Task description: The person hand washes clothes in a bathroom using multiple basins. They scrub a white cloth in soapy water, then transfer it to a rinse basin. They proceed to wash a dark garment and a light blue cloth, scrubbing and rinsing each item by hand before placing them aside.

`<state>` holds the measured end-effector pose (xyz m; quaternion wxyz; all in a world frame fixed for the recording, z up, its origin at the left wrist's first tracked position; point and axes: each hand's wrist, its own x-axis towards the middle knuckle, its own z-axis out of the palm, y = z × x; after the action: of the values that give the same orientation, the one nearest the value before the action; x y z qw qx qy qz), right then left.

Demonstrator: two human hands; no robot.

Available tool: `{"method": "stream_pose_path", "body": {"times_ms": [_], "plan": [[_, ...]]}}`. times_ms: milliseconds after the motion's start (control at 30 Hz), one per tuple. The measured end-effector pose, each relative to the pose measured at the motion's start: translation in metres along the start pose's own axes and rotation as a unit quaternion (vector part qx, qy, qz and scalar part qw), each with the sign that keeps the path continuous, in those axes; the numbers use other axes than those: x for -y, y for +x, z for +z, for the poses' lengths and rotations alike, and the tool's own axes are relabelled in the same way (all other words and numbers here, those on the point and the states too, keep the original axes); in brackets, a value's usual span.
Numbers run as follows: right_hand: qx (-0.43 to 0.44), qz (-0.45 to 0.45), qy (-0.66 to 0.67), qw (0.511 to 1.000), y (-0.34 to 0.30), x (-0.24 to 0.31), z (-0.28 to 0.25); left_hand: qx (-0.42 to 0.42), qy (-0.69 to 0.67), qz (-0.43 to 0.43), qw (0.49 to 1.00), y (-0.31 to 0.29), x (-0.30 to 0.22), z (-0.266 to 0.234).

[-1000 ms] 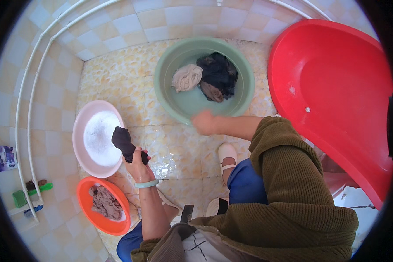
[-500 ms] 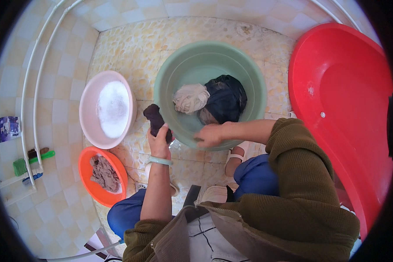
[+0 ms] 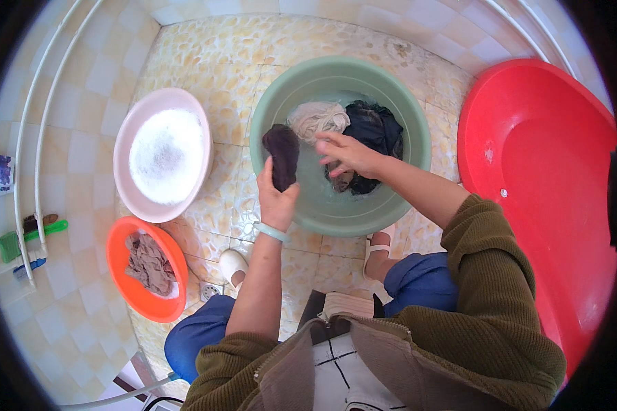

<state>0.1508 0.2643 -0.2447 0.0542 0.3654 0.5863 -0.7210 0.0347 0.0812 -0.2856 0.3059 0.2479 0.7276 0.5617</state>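
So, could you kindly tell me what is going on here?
A person grips a bunched dark cloth in the left hand, above the near-left side of a green tub. The right hand is open and looks empty, over the tub's water. A beige cloth and dark fabric lie in it. To the left, a pink basin holds a white substance, and an orange basin holds a crumpled brownish cloth.
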Motion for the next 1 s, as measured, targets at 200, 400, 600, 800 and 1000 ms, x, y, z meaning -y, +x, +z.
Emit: {"method": "stream_pose_path", "body": {"times_ms": [200, 400, 600, 800, 1000], "plan": [[0.003, -0.019, 0.034, 0.999, 0.037, 0.008, 0.013, 0.082, -0.149, -0.144, 0.975, -0.005, -0.04, 0.014], [-0.059, -0.131, -0.159, 0.977, 0.095, -0.085, -0.021, -0.089, -0.26, -0.258, 0.926, 0.013, -0.013, -0.003], [-0.043, -0.253, -0.623, 0.739, 0.096, -0.112, 0.033, -0.096, -0.23, -0.2, 0.948, 0.021, 0.011, -0.007], [-0.132, -0.203, -0.6, 0.762, 0.134, -0.149, -0.006, -0.07, -0.237, -0.224, 0.943, 0.029, 0.0, -0.004], [-0.101, -0.063, -0.402, 0.908, 0.136, -0.139, -0.021, -0.062, -0.303, -0.25, 0.918, 0.019, 0.009, 0.017]]}}
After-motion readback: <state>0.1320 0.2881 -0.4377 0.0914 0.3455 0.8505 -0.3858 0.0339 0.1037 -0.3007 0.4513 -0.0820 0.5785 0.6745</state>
